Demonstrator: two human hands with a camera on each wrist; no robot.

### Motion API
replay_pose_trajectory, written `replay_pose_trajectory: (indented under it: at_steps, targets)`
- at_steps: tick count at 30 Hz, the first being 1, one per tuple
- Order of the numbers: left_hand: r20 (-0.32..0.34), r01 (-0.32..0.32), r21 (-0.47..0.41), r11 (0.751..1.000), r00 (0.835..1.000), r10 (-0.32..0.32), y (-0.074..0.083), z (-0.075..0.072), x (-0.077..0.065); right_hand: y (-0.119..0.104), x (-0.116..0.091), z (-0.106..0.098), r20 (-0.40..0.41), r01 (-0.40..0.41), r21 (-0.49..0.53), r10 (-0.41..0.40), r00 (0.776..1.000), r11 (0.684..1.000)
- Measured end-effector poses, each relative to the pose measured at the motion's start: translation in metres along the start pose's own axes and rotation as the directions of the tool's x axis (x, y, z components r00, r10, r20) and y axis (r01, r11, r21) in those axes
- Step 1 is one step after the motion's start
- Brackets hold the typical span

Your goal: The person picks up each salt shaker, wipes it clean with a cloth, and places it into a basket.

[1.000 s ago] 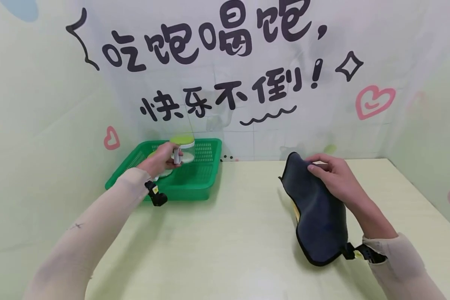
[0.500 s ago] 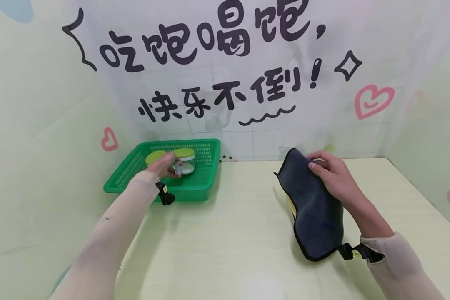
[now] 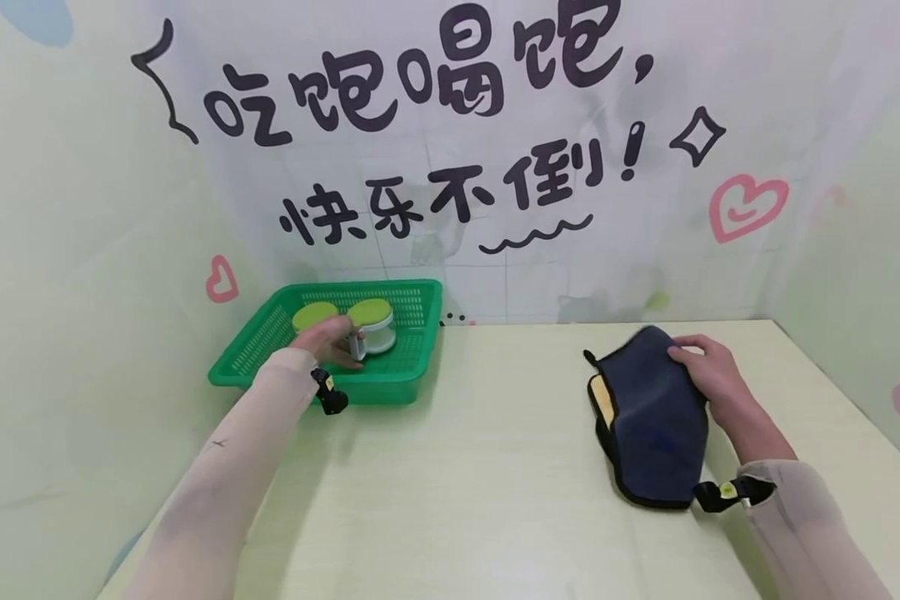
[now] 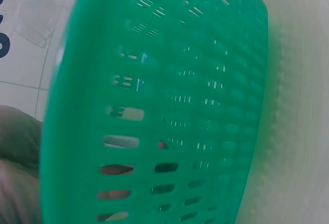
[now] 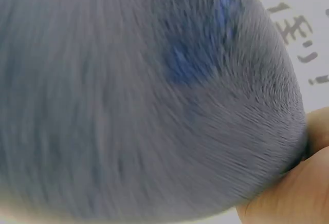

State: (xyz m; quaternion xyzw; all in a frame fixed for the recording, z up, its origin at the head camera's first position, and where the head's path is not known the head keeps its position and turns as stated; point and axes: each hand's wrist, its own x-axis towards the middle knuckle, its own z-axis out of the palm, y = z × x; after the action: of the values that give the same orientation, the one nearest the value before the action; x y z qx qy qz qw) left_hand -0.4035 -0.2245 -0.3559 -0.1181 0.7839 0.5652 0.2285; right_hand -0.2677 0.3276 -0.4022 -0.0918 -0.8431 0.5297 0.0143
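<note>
In the head view my left hand (image 3: pixel 324 342) reaches into a green slotted plastic basket (image 3: pixel 378 393) at the back left. It grips the whitish handle of a clear jar (image 3: pixel 379 337) with a lime-green lid, which stands inside the basket. A second green-lidded jar (image 3: pixel 315 315) is partly hidden behind that hand. The basket wall (image 4: pixel 154 95) fills much of the left wrist view. On the right, my right hand (image 3: pixel 714 375) pinches the upper edge of a dark blue cleaning cloth (image 3: pixel 660 429); it has black edging, a hanging loop and a yellowish underside. Its fuzzy surface shows close up in the right wrist view.
A pale wooden table (image 3: pixel 450 483) carries the basket and extends under both arms. Behind it hangs a white wall sheet (image 3: pixel 495 275) with black lettering and pink hearts. Light green side sheets (image 3: pixel 75 333) border the table.
My left hand has lowered the jar into the basket, onto its floor. My right hand has moved a little right and down with the cloth, which has folded over and shows more yellowish underside.
</note>
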Motion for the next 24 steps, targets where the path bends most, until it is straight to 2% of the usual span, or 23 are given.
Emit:
replay_pose_trajectory:
  at_steps: [3,8,14,19,21,24]
  targets:
    - [-0.013,0.004,0.041,0.999,1.000,-0.003,-0.003,0.001,-0.001,0.014,0.003,-0.010,0.039,-0.027,-0.159,0.034,0.999,0.987]
    - [-0.035,0.023,0.124,0.992,0.999,-0.019,-0.007,-0.002,-0.003,0.031,0.006,-0.026,0.150,-0.020,-0.289,0.066,0.987,0.957]
    - [-0.082,0.039,0.206,0.978,0.996,-0.022,-0.005,-0.007,-0.008,0.047,0.012,-0.030,0.203,0.008,-0.334,0.064,0.977,0.942]
    - [-0.115,0.044,0.259,0.965,0.993,-0.015,0.003,-0.010,-0.017,0.047,0.012,-0.031,0.239,0.027,-0.340,0.059,0.969,0.940]
    - [-0.135,0.027,0.293,0.956,0.991,0.014,0.006,-0.010,-0.021,0.046,0.012,-0.031,0.261,0.046,-0.351,0.051,0.964,0.935]
    - [-0.200,-0.022,0.355,0.935,0.975,0.099,0.010,-0.007,-0.026,0.045,0.012,-0.032,0.294,0.075,-0.373,0.041,0.955,0.925]
